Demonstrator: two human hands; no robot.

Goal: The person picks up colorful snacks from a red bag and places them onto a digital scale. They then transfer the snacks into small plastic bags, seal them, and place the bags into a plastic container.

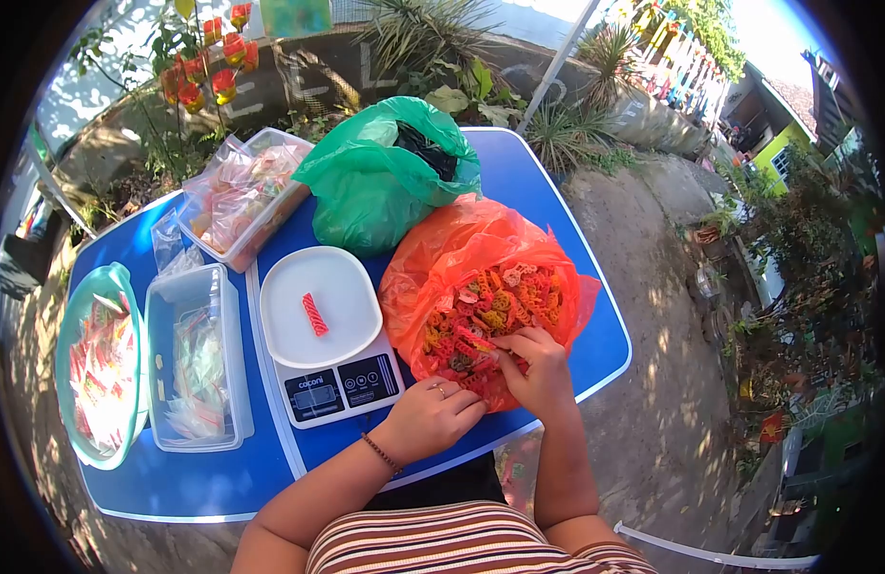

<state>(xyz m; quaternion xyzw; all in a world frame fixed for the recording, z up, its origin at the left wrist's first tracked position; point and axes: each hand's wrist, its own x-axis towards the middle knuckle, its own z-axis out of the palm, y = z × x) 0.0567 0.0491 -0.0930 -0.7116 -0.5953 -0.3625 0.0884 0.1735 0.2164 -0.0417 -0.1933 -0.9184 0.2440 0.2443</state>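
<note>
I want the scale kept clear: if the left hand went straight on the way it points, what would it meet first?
Probably the near edge of the orange bag of coloured spiral pieces, just beside the right hand, not the scale. The left hand may already touch the bag; depth is unclear.

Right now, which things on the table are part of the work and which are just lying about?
In use: orange bag, spiral crackers, scale, red spiral, right hand, left hand.
Lying about: green bag, near tub, far tub, teal basin.
</note>
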